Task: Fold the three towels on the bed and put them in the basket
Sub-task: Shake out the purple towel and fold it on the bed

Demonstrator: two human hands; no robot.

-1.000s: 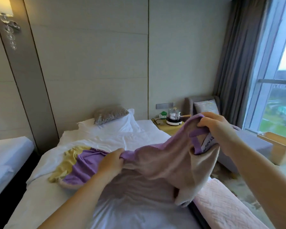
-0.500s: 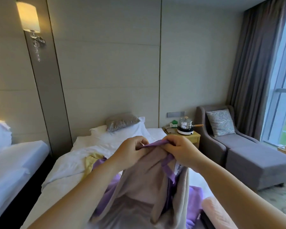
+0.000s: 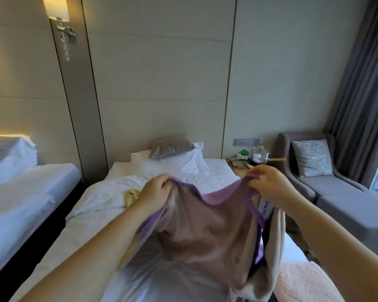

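Note:
A beige towel with purple trim (image 3: 205, 232) hangs stretched between my two hands above the white bed (image 3: 92, 216). My left hand (image 3: 155, 190) grips its upper left corner. Its upper right corner, where a white label hangs below, is pinched by my right hand (image 3: 268, 184). A yellow towel (image 3: 132, 196) lies crumpled on the bed behind my left hand, mostly hidden. A pink towel (image 3: 301, 282) lies at the bed's lower right. No basket is in view.
Pillows (image 3: 172, 159) sit at the head of the bed. A bedside table with a pot (image 3: 259, 156) stands to the right, then a grey armchair and ottoman (image 3: 336, 199). A second bed (image 3: 20, 188) is on the left.
My hands, together at the towel's top edge half a second ago, have moved apart, spreading the towel wide. The view has tilted slightly.

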